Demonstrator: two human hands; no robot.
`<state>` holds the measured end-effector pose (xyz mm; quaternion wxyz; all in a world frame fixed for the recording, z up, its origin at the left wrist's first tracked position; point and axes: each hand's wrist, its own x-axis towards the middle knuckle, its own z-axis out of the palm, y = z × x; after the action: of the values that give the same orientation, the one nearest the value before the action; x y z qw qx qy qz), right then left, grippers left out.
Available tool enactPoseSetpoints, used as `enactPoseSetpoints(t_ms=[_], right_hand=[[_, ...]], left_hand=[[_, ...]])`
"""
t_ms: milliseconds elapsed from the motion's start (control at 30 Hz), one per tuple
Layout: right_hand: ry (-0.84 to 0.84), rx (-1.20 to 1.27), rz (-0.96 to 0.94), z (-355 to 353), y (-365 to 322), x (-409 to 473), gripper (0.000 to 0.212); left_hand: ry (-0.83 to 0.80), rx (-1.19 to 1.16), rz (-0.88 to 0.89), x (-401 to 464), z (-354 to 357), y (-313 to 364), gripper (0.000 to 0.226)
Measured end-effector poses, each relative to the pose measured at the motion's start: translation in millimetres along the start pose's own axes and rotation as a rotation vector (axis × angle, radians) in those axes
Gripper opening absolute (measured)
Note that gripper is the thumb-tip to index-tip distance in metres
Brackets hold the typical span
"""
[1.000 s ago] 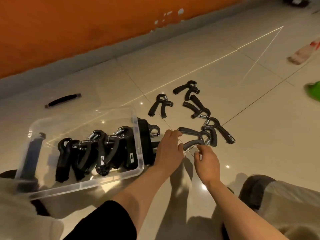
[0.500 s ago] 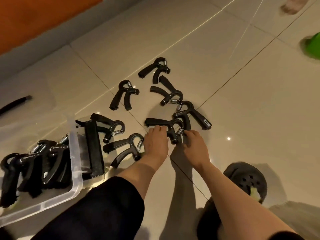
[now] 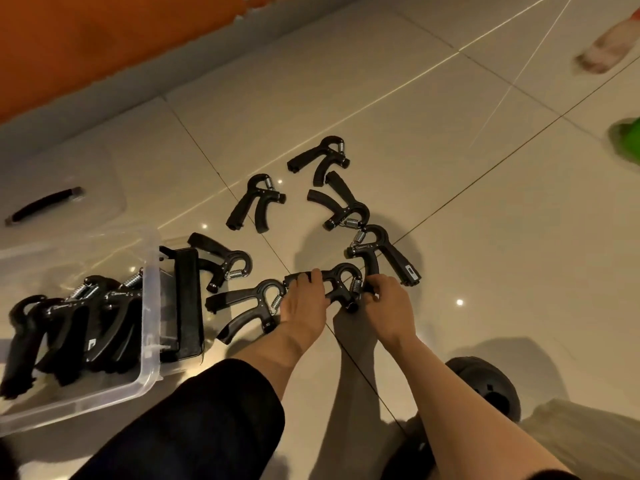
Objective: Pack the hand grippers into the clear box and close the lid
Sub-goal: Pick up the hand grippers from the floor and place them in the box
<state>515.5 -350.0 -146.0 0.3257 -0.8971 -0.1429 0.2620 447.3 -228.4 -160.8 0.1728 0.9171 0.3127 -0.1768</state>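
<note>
Hands grasp one hand gripper [image 3: 337, 284] on the floor: left hand [image 3: 303, 303] at nine o'clock, right hand [image 3: 388, 304] at three; clear box [image 3: 147, 344] beyond the left.

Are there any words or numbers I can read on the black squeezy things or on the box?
None can be read.
Gripper by the right hand: faint print on its crossbar and a small counter window on one handle, too blurred.
Gripper in the clear box: a small pale mark on the handle, too small.
Clear box: no label shows.
Black-handled lid: no text shows.
</note>
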Motion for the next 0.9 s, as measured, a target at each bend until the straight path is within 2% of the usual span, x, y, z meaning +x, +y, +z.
enactPoseSetpoints(t_ms=[133,267,333,467,567,633,733,800,900], right_hand=[[-0.025,0.017,-0.002,-10,0,-17,0.031],[-0.112,-0.015,0.003,-4,21,-26,0.048],[-0.101,-0.002,0.028,3,34,-31,0.051],[-0.079,0.056,0.063,9,41,-42,0.044],[-0.048,0.147,0.028,-2,20,-41,0.047],[-0.016,0.261,-0.043,-13,-3,-38,0.050],[-0.025,0.368,-0.122,-22,-40,-36,0.044],[-0.015,0.343,-0.159,-22,-64,-41,0.030],[-0.013,0.373,-0.250,-20,-102,-56,0.014]], left_hand=[[-0.074,0.074,-0.001,-12,17,4,0.049],[0.032,0.056,-0.027,-8,31,0,0.042],[0.048,-0.002,-0.042,-5,29,-1,0.037],[0.076,-0.318,-0.045,-10,8,3,0.033],[-0.036,-0.845,-0.030,-25,-30,10,0.023],[-0.100,-1.057,0.034,-40,-60,11,0.019],[-0.131,-1.185,0.123,-62,-97,-3,0.022],[-0.161,-1.191,0.154,-74,-112,-20,0.023],[-0.100,-1.275,0.098,-91,-132,-50,0.027]])
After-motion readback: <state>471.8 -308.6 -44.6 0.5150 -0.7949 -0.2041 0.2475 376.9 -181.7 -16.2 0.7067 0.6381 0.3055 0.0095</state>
